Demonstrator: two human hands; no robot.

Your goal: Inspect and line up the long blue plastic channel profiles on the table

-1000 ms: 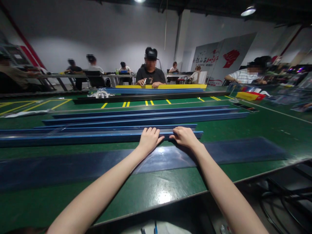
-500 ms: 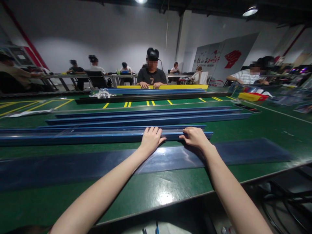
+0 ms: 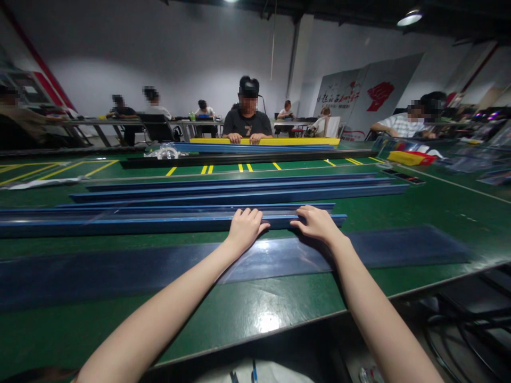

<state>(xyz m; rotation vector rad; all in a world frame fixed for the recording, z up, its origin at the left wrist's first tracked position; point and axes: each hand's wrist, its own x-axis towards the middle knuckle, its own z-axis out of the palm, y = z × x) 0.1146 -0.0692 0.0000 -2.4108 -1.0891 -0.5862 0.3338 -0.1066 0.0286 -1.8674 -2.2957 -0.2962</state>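
Note:
A long blue plastic channel strip (image 3: pixel 120 225) lies across the table, with a clear film or insert showing between its raised edges. My left hand (image 3: pixel 246 226) is closed over its near edge, fingers reaching over the top and thumb along the front. Farther right, near the strip's end, my right hand (image 3: pixel 316 223) grips the same edge with fingers bent over it and thumb pointing left. The undersides of my fingers are hidden. On the near side, under my forearms, a flat, see-through plastic strip (image 3: pixel 139 270) lies on the green table (image 3: pixel 287 303).
More blue channel strips (image 3: pixel 239 190) lie just beyond. Farther back are a black strip (image 3: pixel 247 158), a yellow strip (image 3: pixel 303 141) under a co-worker's hands, and a crumpled clear bundle (image 3: pixel 165 152). At right lie a phone (image 3: pixel 406 177) and a red-and-yellow packet (image 3: pixel 413 157).
My hands stay on the blue channel strip, with the right fingers slightly shifted. The view has moved a little. Across the table, the co-worker's hands have changed position slightly on the yellow strip.

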